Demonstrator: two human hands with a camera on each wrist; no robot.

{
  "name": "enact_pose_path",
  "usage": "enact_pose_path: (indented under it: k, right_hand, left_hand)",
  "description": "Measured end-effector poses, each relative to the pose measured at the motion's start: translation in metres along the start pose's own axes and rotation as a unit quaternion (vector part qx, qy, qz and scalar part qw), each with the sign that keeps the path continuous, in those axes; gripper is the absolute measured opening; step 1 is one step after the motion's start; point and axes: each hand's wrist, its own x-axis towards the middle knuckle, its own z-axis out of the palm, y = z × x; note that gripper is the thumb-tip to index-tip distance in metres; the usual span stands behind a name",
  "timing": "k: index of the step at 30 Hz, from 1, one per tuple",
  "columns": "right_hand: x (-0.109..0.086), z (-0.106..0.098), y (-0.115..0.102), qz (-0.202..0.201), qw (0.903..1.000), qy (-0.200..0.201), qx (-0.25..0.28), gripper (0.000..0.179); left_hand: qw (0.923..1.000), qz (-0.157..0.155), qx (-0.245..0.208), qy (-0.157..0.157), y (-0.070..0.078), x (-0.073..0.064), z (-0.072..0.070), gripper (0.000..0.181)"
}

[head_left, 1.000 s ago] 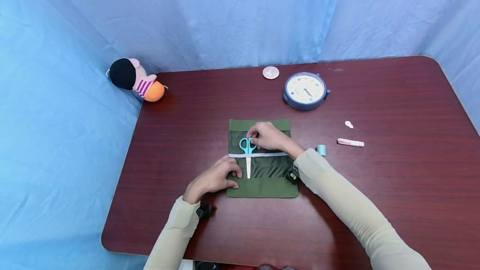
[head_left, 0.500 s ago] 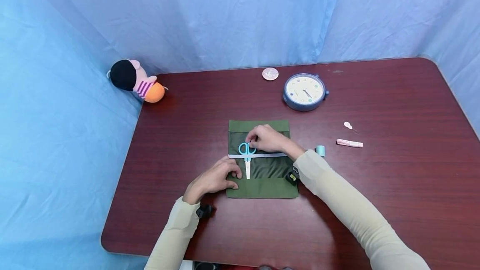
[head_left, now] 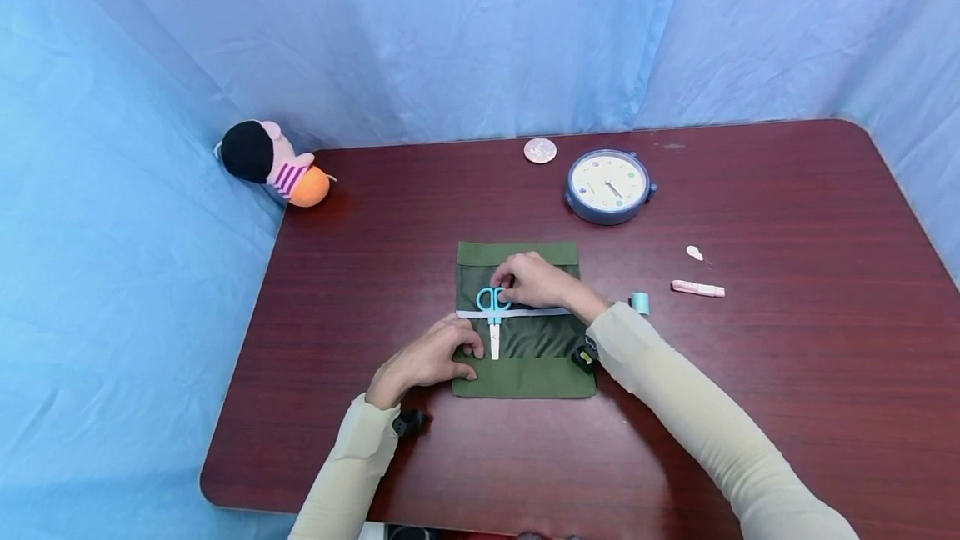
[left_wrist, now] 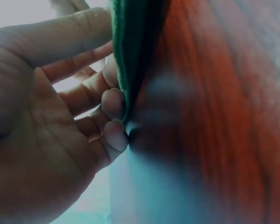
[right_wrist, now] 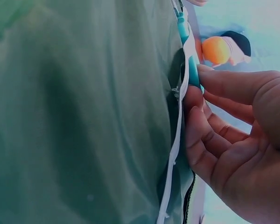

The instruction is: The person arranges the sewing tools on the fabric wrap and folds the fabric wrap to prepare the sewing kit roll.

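Observation:
Turquoise-handled scissors (head_left: 494, 317) lie blades-down on a green fabric organizer (head_left: 525, 386), passing behind its white strip (head_left: 536, 312). The pale blade shows below the strip, its tip at the lower green border; whether it goes under cannot be told. With thumb and fingertips my right hand (head_left: 534, 280) pinches the right handle loop, which the right wrist view shows as a turquoise edge (right_wrist: 194, 70) beside the white trim. My left hand (head_left: 435, 352) rests on the organizer's left edge; in the left wrist view its relaxed, bent fingers (left_wrist: 113, 103) touch the green cloth edge (left_wrist: 125, 60).
Behind the organizer are a blue-rimmed clock (head_left: 609, 185) and a round pinkish disc (head_left: 540, 150). To the right lie a turquoise spool (head_left: 640, 303), a pink-and-white stick (head_left: 698, 288) and a small white piece (head_left: 694, 252). A plush doll (head_left: 273, 163) sits at the far left corner.
The scissors have slid a little toward the person, so turquoise now shows below the white strip. My right hand moved down with them; my left hand stayed in place.

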Motion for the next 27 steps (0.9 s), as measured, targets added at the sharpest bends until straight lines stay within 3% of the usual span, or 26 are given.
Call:
enact_pose_path:
  k: [9, 19, 27]
  right_hand:
    - [-0.003, -0.003, 0.0, -0.003, 0.9999, 0.011, 0.006, 0.022]
    - [-0.015, -0.024, 0.0, -0.009, 0.9984, 0.053, 0.015, 0.024]
    - [-0.036, -0.045, 0.005, 0.007, 0.9965, 0.081, 0.022, 0.025]
  left_hand:
    - [0.9998, 0.005, -0.016, 0.006, 0.003, -0.001, -0.005, 0.021]
    - [0.9955, 0.012, -0.036, 0.087, 0.001, 0.003, -0.016, 0.03]
    - [0.9875, 0.014, -0.055, 0.147, -0.003, 0.01, -0.014, 0.037]
